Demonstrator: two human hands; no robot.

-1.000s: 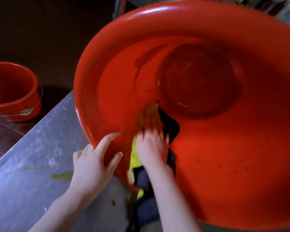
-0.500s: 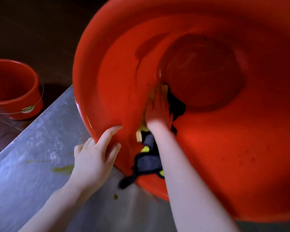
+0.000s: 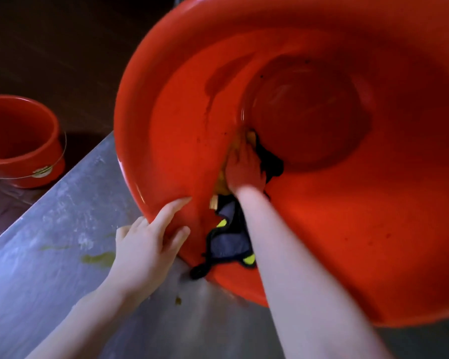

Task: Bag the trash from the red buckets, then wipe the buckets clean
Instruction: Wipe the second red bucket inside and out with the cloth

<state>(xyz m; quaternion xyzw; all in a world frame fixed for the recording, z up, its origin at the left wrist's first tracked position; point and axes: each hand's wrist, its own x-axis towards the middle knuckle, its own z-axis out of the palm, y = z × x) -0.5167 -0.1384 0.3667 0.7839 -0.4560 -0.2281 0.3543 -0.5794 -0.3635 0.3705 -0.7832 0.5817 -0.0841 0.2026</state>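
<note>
A large red bucket (image 3: 347,229) lies tipped on its side on the steel table, its mouth facing me. My left hand (image 3: 145,244) grips the bucket's near rim, thumb inside and fingers behind the lip. My right hand (image 3: 244,167) reaches deep inside and presses a yellow, grey and black cloth (image 3: 231,237) against the inner wall near the bottom. The cloth trails back under my forearm and over the rim. Dark specks dot the wet inner wall.
A second, smaller red bucket (image 3: 18,141) with a wire handle stands on the dark tiled floor at the left. The steel table (image 3: 49,255) carries green smears (image 3: 99,257) and small crumbs close to my left hand.
My right hand has pushed the cloth deeper into the bucket, from near the rim toward the bottom. My left hand has kept its grip on the rim.
</note>
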